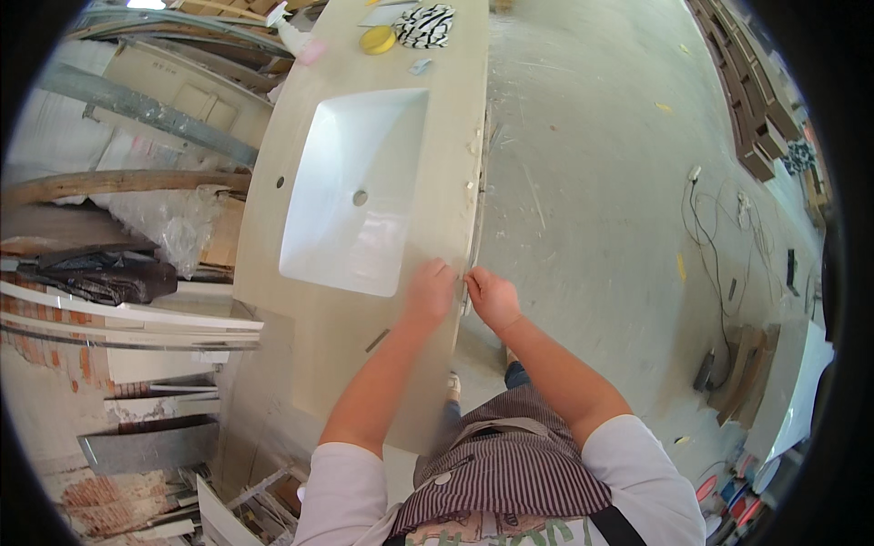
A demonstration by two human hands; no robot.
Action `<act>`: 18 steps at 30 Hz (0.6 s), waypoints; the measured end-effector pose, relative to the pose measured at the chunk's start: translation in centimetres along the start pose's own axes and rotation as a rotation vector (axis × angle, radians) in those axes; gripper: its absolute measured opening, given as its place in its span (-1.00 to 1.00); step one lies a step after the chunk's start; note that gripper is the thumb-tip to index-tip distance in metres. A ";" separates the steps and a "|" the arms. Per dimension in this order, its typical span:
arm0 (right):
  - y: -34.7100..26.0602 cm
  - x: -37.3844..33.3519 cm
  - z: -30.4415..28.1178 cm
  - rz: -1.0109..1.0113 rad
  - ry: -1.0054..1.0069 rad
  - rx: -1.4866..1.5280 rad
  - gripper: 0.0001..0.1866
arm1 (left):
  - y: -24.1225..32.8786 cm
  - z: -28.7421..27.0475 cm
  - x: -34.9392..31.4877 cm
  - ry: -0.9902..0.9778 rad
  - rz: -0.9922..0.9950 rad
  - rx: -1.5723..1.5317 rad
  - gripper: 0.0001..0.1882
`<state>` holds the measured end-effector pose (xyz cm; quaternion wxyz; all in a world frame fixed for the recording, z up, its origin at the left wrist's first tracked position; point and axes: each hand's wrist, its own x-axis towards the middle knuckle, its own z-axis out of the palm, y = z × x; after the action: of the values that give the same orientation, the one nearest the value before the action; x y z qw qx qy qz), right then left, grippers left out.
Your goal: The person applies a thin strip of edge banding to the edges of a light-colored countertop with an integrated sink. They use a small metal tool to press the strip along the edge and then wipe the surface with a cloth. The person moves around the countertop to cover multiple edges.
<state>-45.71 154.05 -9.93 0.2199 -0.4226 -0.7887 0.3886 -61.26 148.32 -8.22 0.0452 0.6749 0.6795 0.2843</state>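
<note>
While the long tabletop (328,328) already carries a sunken white sink (355,237), work along its right edge (477,214) looks unfinished. That edge runs between the left hand (431,289), over the surface, and the right hand (492,298), just outside it; both have fingers bunched together, on what I cannot tell. Pale bits (470,185) dot the edge beyond.

Shirt front (496,528): green lettering, below the fingers (477,277), cut off.
Beige panel (196,91): faint marks, left beyond the fingers, unreadable.
</note>
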 end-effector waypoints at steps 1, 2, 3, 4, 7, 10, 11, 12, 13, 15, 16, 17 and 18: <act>0.0 -0.1 0.2 -0.003 0.025 0.003 -0.81 | 0.0 -0.1 -0.1 -0.009 0.012 0.011 -0.92; -0.1 0.0 0.3 -0.008 0.049 0.005 -0.81 | -0.1 -0.1 -0.1 -0.032 0.009 0.016 -0.92; -0.3 -0.1 0.3 -0.013 0.073 0.007 -0.82 | -0.3 0.0 0.1 -0.054 0.008 0.021 -0.92; -0.5 -0.4 0.4 0.005 0.069 0.005 -0.81 | -0.4 0.0 0.1 -0.077 0.006 0.027 -0.92; -1.1 -1.2 0.6 0.052 0.082 0.013 -0.81 | -0.9 0.0 -0.2 -0.073 0.069 -0.017 -0.92; -1.1 -2.3 1.2 0.092 0.128 0.036 -0.81 | -0.2 -0.3 -0.2 -0.089 0.071 -0.003 -0.92; -1.2 -2.6 1.4 0.102 0.138 0.038 -0.81 | -0.3 -0.4 -0.4 -0.091 0.085 -0.008 -0.92; -1.4 -2.9 1.6 0.112 0.148 0.040 -0.81 | -0.5 -0.5 -0.6 -0.092 0.099 -0.013 -0.92; -1.6 -3.2 1.8 0.122 0.151 0.041 -0.81 | -0.6 -0.6 -0.8 -0.092 0.113 -0.018 -0.93; -1.8 -3.9 2.2 0.149 0.160 0.044 -0.81 | -0.4 -1.0 -1.2 -0.110 0.126 -0.037 -0.93; -1.9 -4.2 2.4 0.148 0.176 0.038 -0.81 | -0.2 -1.3 -1.4 -0.118 0.132 -0.046 -0.93; -2.0 -4.5 2.7 0.148 0.191 0.033 -0.81 | -0.1 -1.4 -1.5 -0.115 0.139 -0.052 -0.93; -2.0 -4.8 3.0 0.146 0.207 0.027 -0.81 | 0.0 -1.6 -1.7 -0.112 0.145 -0.058 -0.93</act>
<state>-46.11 148.10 -10.17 0.2767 -0.5138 -0.7235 0.3687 -61.81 146.23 -7.40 0.0822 0.7356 0.6166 0.2682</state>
